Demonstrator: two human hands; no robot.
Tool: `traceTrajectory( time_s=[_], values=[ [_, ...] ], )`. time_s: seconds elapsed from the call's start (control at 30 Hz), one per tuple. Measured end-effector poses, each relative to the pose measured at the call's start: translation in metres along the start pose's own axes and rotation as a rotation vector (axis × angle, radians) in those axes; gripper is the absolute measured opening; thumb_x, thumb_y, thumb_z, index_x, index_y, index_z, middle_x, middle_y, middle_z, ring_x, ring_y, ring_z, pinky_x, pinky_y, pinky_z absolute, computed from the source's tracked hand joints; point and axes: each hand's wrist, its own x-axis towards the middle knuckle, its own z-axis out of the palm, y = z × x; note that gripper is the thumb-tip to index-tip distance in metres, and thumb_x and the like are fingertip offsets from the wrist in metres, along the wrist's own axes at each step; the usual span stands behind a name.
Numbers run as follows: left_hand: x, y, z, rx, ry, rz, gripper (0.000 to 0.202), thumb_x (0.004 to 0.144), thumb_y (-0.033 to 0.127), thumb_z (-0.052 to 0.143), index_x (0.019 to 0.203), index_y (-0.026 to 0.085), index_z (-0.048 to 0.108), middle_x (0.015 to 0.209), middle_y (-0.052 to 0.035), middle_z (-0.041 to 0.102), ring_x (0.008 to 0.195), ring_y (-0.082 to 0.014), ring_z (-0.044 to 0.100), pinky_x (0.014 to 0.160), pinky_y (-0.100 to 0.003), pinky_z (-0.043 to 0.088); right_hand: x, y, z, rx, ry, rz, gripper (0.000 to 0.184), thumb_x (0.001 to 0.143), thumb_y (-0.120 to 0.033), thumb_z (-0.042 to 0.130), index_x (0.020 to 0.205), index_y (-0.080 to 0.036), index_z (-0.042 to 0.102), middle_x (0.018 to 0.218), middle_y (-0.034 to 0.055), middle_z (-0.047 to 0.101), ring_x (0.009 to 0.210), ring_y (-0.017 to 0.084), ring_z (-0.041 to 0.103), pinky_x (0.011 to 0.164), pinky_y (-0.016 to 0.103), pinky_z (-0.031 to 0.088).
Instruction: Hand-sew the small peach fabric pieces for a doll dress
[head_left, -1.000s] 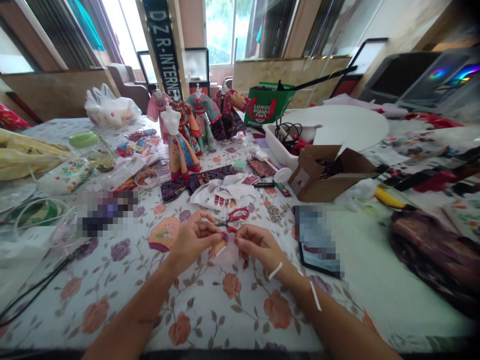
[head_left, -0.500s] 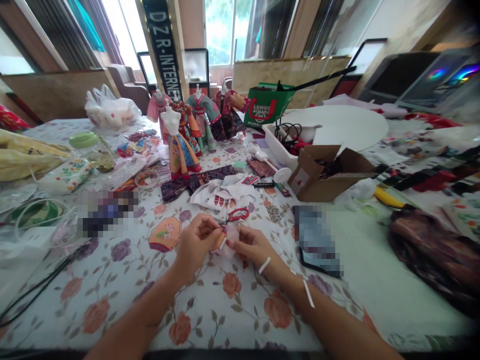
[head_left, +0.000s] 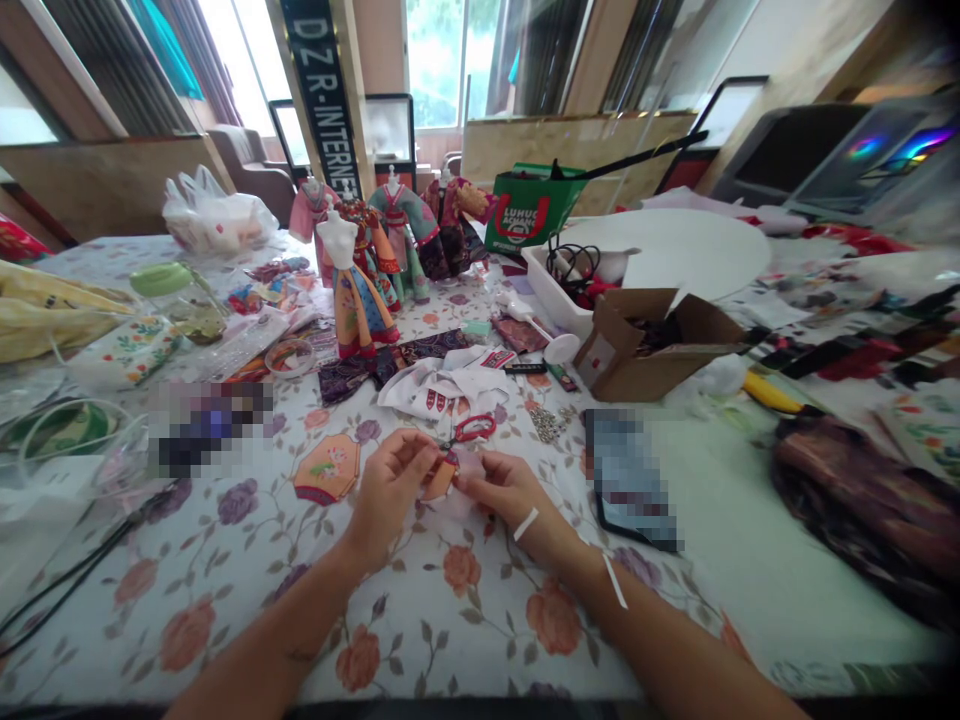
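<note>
Okay, so both bare hands are close together over a white floral tablecloth (head_left: 247, 590), down near the bottom middle of the view. The left hand (head_left: 388, 495) has a narrow pinching grip on a small orange fabric scrap with a red edge (head_left: 441, 478). The right hand (head_left: 504, 487) has its fingertips (head_left: 480, 472) pinched on a sheer pale pink fabric piece (head_left: 468, 464), which sits just beside the orange scrap. The fingers hide a lot, so I can't tell whether the two pieces are actually joined.

Both pieces look super light and floppy, and the sheer one is probably slippery too. I'd say take them right at the edges between thumb and fingertip, since there's basically no weight to fight.

Just above the hands, a pair of red-handled scissors (head_left: 474, 429) lies on the table, not held, beside a heap of crumpled white printed fabric (head_left: 442, 388). An orange hexagonal fabric panel (head_left: 327, 469) sits left of the left hand, and a little scatter of silver beads (head_left: 546, 423) lies off to the right. Further back there's a white dress-form doll in an orange skirt (head_left: 358, 305) and a brown cardboard box (head_left: 645, 345).
</note>
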Motion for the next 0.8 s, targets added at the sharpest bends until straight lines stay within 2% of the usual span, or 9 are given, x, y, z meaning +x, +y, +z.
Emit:
traceTrajectory(
  time_s=[0.13,0.2,0.33,0.43,0.53,0.67,0.8],
  values=[
    [0.0022,-0.0004,-0.003,-0.058,-0.102,-0.112,0.038,0.064,0.026,0.079,0.093,0.016,0.059,0.078,-0.0011,0.065,0.068,-0.0121,0.06,0.06,-0.021,0.047,0.0015,0.0011,-0.0023,-0.006,0.015,-0.04,0.03,0.072,-0.04,0.071,0.085,-0.014,0.066,0.061,-0.003,0.054,0.045,0.005,0.039,0.04,0.017,0.03],
    [0.0018,-0.0003,-0.0031,-0.071,-0.115,-0.141,0.041,0.06,0.022,0.081,0.094,0.016,0.058,0.075,0.0001,0.065,0.067,-0.011,0.06,0.059,-0.02,0.047,0.0017,0.0025,-0.0028,-0.026,0.011,-0.04,0.031,0.073,-0.042,0.07,0.086,-0.014,0.066,0.059,-0.0036,0.054,0.043,0.005,0.038,0.038,0.018,0.029],
    [0.0002,-0.0016,-0.0027,-0.116,-0.126,-0.168,0.04,0.061,0.02,0.08,0.094,0.017,0.056,0.073,0.0008,0.065,0.063,-0.0095,0.059,0.057,-0.018,0.044,0.0011,0.0049,-0.0016,-0.038,-0.004,-0.036,0.031,0.075,-0.043,0.069,0.09,-0.016,0.066,0.058,-0.004,0.054,0.041,0.006,0.039,0.036,0.018,0.028],
    [0.0005,-0.0038,-0.0045,-0.142,-0.136,-0.178,0.039,0.063,0.021,0.079,0.093,0.017,0.056,0.073,0.0002,0.066,0.062,-0.0094,0.059,0.056,-0.018,0.043,0.0006,0.0028,0.0002,-0.005,-0.007,-0.064,0.031,0.072,-0.041,0.072,0.089,-0.015,0.066,0.062,-0.0023,0.057,0.046,0.008,0.044,0.039,0.018,0.032],
    [0.0015,-0.0058,-0.0072,-0.157,-0.117,-0.18,0.035,0.066,0.022,0.077,0.093,0.017,0.056,0.073,0.0005,0.065,0.06,-0.0084,0.058,0.054,-0.017,0.042,0.0007,-0.001,0.0003,0.028,0.052,-0.121,0.03,0.07,-0.039,0.074,0.085,-0.015,0.065,0.069,0.0004,0.061,0.053,0.009,0.049,0.044,0.02,0.037],
    [0.0009,-0.0055,-0.0073,-0.152,-0.066,-0.183,0.035,0.065,0.021,0.077,0.091,0.018,0.055,0.073,0.0018,0.063,0.059,-0.0078,0.057,0.051,-0.016,0.041,0.0014,-0.0001,-0.0019,-0.002,0.176,-0.172,0.026,0.071,-0.039,0.073,0.079,-0.016,0.063,0.062,-0.0022,0.055,0.049,0.008,0.043,0.043,0.02,0.032],
    [-0.0015,-0.0034,-0.0028,-0.084,-0.042,-0.111,0.029,0.065,0.02,0.077,0.079,0.018,0.051,0.081,0.0005,0.064,0.06,-0.0079,0.058,0.053,-0.017,0.043,0.0005,0.004,-0.0021,-0.099,0.221,-0.207,0.024,0.074,-0.04,0.069,0.076,-0.017,0.062,0.059,-0.0023,0.053,0.049,0.009,0.042,0.044,0.021,0.032]
  ],
)
